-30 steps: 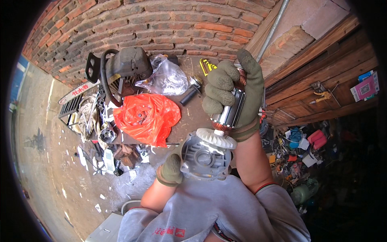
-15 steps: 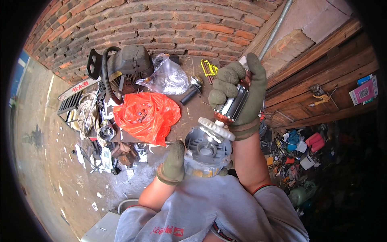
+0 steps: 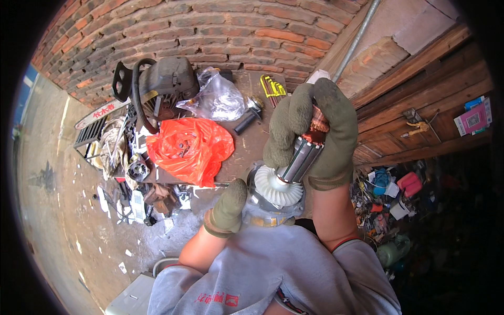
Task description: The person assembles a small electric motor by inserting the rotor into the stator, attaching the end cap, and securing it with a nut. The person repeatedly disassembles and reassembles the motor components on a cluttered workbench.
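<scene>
Gripping the rotor [image 3: 301, 160] in the gloved right hand [image 3: 334, 142], with fingers and thumb wrapped around the upper end by the copper winding [image 3: 319, 122]; holding the grey housing [image 3: 278, 214] by its left side in the gloved left hand [image 3: 227, 208], thumb raised, other fingers hidden. Rotor directly above the housing, close in front of the torso and near the tabletop [image 3: 245, 153], with the white fan [image 3: 276, 189] across the housing's face and the upper end leaning right. Hard to tell, behind the fan, about any contact between shaft end and housing. For a clean meeting of the two parts, best to square the rotor to the housing rather than push at a slant. Guide by the steel core, sparing the copper. Keep the left hand firm and its thumb clear of the fan's vanes. Press gently and straight; at any binding, back off and realign instead of forcing, to avoid chipping vanes.
</scene>
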Motion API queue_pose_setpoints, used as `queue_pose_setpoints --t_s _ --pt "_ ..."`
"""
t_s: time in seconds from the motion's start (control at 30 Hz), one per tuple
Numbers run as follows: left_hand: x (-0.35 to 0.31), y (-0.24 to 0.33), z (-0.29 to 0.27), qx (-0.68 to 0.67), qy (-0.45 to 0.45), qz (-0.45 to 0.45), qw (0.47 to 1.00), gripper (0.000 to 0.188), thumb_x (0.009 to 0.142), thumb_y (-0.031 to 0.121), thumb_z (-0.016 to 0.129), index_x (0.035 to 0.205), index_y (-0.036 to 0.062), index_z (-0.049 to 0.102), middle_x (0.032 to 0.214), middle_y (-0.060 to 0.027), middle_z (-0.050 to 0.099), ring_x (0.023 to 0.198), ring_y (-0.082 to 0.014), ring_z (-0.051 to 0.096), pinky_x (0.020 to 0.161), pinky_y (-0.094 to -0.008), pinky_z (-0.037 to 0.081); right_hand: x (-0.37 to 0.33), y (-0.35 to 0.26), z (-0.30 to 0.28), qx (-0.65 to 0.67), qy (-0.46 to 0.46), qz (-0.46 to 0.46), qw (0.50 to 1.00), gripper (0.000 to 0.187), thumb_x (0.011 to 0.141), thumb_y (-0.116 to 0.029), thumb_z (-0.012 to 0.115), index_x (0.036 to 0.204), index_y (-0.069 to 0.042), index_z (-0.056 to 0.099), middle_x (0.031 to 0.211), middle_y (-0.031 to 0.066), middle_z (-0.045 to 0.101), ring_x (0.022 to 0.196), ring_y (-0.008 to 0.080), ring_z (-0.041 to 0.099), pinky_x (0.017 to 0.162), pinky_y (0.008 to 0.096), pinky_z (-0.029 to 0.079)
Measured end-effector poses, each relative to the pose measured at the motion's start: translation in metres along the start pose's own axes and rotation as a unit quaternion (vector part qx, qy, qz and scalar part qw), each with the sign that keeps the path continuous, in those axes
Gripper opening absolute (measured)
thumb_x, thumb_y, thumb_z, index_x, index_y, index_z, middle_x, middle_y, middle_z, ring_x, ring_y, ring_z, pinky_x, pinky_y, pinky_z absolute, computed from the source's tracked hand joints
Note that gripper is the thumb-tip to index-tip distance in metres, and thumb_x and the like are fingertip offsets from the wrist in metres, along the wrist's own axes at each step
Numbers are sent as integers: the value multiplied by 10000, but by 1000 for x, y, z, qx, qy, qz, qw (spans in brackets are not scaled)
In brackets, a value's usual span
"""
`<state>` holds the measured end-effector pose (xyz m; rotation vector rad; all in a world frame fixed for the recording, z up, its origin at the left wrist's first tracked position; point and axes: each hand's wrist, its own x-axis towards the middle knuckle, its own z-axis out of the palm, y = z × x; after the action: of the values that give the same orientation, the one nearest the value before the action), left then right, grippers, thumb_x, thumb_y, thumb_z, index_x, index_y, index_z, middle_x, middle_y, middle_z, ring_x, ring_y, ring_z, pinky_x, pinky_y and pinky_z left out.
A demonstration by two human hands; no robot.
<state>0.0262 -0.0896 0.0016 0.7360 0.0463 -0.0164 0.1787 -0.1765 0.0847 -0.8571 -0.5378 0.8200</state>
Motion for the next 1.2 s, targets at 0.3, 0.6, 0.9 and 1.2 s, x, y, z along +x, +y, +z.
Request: queue_pose_setpoints --t_s 0.3,0.6,0.9,1.2 --pt "-8 -1 -7 -11 3 -27 1000 1164 810 851 594 1550 -19 366 1448 -173 564 1282 -280 612 1093 -430 491 6 4 -14 121 30 7 992 533 1087 -513 363 809 -97 548 743 123 600 535 243 605 497 453 525" --pt "-1 0 -6 -26 11 -23 999 1149 822 833 609 1553 -19 361 1464 -154 542 1283 -251 599 1104 -401 478 4 7 -8 -11 -1 -34 999 526 1088 -496 377 817 -82 556 719 155 608 521 257 603 484 426 535" --pt "-1 1 -8 20 12 4 1000 1121 823 822 625 1534 -14 394 1465 -175 549 1288 -276 606 1091 -413 497 7 -1 -2 36 31 32 998 490 1075 -468 440 815 -82 593 729 161 644 507 272 619 463 430 541" --pt "1 1 -6 8 1 -4 1000 1077 876 847 499 1516 -16 422 1406 -206 595 1249 -314 639 1053 -427 526 18 7 -19 93 4 57 994 485 1062 -487 467 849 -92 650 775 147 693 529 281 650 493 450 554"
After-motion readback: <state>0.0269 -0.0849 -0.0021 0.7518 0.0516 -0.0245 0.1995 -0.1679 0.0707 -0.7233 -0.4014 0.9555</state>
